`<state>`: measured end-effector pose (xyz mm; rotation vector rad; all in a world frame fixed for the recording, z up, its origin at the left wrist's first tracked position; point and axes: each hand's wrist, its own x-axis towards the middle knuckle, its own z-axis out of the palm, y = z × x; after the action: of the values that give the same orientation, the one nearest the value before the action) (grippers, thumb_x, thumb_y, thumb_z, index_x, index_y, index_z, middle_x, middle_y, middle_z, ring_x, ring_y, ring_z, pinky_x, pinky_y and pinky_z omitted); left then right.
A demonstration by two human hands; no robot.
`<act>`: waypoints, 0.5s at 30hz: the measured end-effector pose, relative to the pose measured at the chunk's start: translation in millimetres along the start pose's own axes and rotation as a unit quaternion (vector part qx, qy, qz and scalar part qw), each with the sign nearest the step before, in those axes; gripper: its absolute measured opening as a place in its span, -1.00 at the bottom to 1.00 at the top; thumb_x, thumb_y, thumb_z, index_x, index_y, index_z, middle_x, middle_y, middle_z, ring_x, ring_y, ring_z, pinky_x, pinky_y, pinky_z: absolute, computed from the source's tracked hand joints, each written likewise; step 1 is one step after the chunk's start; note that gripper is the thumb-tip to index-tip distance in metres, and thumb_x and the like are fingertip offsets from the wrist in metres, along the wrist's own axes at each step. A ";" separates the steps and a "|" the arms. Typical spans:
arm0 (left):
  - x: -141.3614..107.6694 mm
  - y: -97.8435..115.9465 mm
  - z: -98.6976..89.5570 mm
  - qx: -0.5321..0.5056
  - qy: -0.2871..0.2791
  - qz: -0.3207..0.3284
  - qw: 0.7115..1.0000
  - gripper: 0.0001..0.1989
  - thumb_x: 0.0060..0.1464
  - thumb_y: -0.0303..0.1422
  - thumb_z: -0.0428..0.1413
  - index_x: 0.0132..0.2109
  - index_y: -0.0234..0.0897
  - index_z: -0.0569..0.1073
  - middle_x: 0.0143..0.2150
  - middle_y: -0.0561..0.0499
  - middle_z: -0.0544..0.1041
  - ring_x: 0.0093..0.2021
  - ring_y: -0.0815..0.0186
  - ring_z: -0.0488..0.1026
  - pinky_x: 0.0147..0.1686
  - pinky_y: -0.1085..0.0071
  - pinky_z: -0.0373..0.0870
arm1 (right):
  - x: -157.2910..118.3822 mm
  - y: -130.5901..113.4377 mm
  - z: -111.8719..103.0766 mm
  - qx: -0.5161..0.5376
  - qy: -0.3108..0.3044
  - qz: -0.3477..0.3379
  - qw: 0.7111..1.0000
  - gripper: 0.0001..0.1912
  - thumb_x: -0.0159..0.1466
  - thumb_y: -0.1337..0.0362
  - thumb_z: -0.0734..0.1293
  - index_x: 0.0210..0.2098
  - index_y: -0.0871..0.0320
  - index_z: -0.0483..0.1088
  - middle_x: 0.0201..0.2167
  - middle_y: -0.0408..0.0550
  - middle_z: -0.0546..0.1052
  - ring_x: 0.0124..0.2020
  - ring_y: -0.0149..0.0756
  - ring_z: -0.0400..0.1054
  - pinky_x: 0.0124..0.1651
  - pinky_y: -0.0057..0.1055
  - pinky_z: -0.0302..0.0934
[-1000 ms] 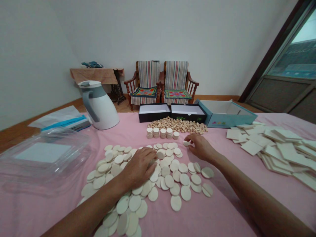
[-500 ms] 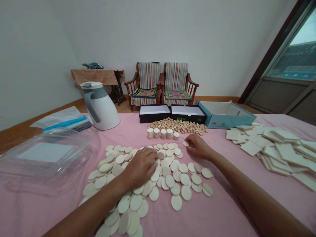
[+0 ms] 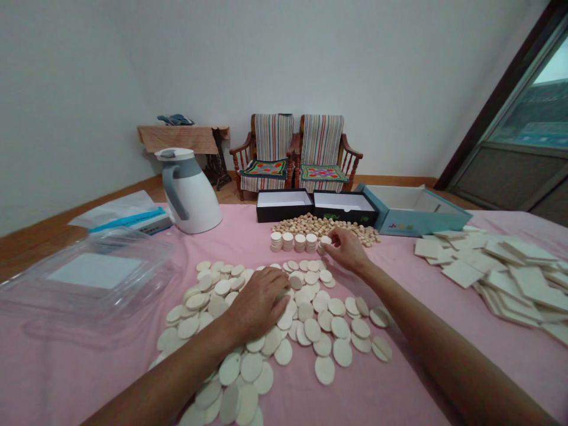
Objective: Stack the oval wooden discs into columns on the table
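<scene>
Thin round wooden discs (image 3: 325, 370) lie in a broad loose heap on the pink cloth. Over the heap rests my left hand (image 3: 260, 302), fingers curled with a pale disc (image 3: 296, 281) at their tips. Beyond the heap stands a row of short disc stacks (image 3: 300, 242). At the right end of that row, my right hand (image 3: 348, 249) pinches one disc (image 3: 325, 241) by its edge, over the last, lower stack. That stack is partly hidden by the fingers and the disc.
Small wooden beads (image 3: 306, 225) are piled behind the stacks, before two black boxes (image 3: 284, 213) and a blue box (image 3: 410, 223). Square wooden tiles (image 3: 501, 272) heap up at right. A white jug (image 3: 193, 201) and a clear plastic container (image 3: 93, 272) are at left.
My right hand has moved left and away from me, carrying its disc from beside the row to the end stack. My left hand stays over the heap. The view has shifted slightly.
</scene>
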<state>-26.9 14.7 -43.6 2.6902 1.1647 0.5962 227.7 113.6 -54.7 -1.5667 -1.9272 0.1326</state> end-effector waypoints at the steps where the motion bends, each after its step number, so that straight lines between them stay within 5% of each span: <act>1: 0.0 -0.2 0.4 0.001 0.000 0.000 1.000 -0.82 0.12 -0.45 0.01 -0.11 -0.25 0.39 -0.07 -0.08 0.45 -0.01 0.16 0.32 0.02 0.15 0.25 | 0.8 1.4 2.9 -0.003 -0.001 -0.002 1.000 -0.86 0.05 0.23 0.29 -0.43 0.18 0.31 -0.48 -0.09 0.41 -0.46 -0.37 0.24 -0.41 -0.47 0.04; 11: -0.5 -0.1 0.4 -0.002 0.001 0.003 1.000 -0.83 0.12 -0.44 0.01 -0.12 -0.26 0.39 -0.07 -0.09 0.44 -0.01 0.15 0.31 0.01 0.15 0.26 | -1.4 -2.6 -3.1 -0.028 0.009 -0.006 1.000 -0.87 0.08 0.24 0.30 -0.42 0.19 0.39 -0.48 -0.07 0.44 -0.44 -0.34 0.26 -0.37 -0.45 0.08; 15: 0.2 0.4 -0.2 -0.001 0.000 0.003 1.000 -0.83 0.12 -0.45 0.01 -0.13 -0.26 0.40 -0.09 -0.09 0.44 -0.02 0.16 0.32 0.01 0.16 0.26 | -14.5 -19.2 -13.1 0.057 -0.095 -0.108 0.988 -0.81 0.10 0.41 0.25 -0.32 0.18 0.47 -0.38 -0.04 0.51 -0.38 -0.34 0.34 -0.29 -0.44 0.17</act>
<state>-26.6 14.6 -43.3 2.6932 1.1542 0.5983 219.7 90.9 -41.6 -1.3010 -2.1819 0.3034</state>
